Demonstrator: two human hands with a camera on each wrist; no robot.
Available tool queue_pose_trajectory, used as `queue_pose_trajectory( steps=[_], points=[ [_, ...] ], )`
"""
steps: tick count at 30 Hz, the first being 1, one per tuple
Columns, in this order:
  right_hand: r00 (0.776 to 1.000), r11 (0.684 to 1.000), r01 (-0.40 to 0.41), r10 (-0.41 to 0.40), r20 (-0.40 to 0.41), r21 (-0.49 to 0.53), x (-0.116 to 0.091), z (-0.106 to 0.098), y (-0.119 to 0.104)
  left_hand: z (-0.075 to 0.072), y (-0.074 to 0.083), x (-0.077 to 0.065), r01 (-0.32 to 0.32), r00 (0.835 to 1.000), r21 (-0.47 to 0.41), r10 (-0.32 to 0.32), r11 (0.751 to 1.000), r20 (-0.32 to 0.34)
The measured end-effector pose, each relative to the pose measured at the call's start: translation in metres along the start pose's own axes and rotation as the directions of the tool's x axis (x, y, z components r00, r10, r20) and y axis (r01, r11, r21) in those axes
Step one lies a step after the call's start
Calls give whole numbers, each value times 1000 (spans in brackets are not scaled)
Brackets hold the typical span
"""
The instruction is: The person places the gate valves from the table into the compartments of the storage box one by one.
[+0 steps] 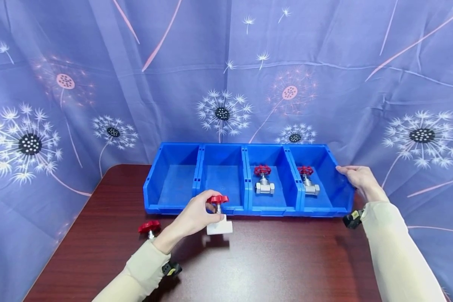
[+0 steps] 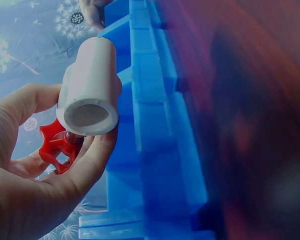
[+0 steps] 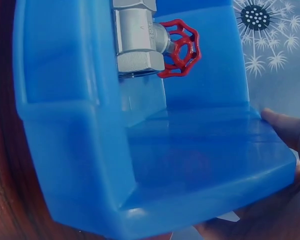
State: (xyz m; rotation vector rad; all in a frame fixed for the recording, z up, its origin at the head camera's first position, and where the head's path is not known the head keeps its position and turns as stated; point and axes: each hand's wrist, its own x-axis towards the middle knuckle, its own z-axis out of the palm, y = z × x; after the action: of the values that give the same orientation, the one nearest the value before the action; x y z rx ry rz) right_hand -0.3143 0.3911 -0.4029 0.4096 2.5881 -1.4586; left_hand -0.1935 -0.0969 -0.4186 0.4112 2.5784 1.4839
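Observation:
My left hand [image 1: 193,214] grips a white plastic valve [image 1: 219,227] with a red handwheel [image 2: 55,145], holding it in front of the second bin from the left. In the left wrist view the open end of its white pipe body faces the camera. My right hand [image 1: 363,181] holds the outer side wall of the rightmost blue bin [image 3: 205,160], thumb at the rim. Inside that bin lies a silver metal valve [image 1: 310,188] with a red handwheel. Another metal valve [image 1: 264,187] with a red handwheel lies in the bin beside it.
The two left bins [image 1: 179,180] of the joined blue row show bare floors. Left of my left forearm, another valve with a red handwheel [image 1: 149,227] stands on the dark wooden table [image 1: 272,260], partly hidden. A dandelion-patterned curtain [image 1: 226,50] hangs behind the bins.

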Motion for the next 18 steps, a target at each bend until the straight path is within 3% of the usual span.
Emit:
queue_pose_trajectory(
  steps=[9,18],
  points=[
    [998,1000,-15,14,64,16,0,1,-2,-15,8,17,14,998,43,-12,999,-55],
    [997,999,-36,36,66,0,0,-2,0,-19,12,32,4,997,86,3,996,-83]
  ],
)
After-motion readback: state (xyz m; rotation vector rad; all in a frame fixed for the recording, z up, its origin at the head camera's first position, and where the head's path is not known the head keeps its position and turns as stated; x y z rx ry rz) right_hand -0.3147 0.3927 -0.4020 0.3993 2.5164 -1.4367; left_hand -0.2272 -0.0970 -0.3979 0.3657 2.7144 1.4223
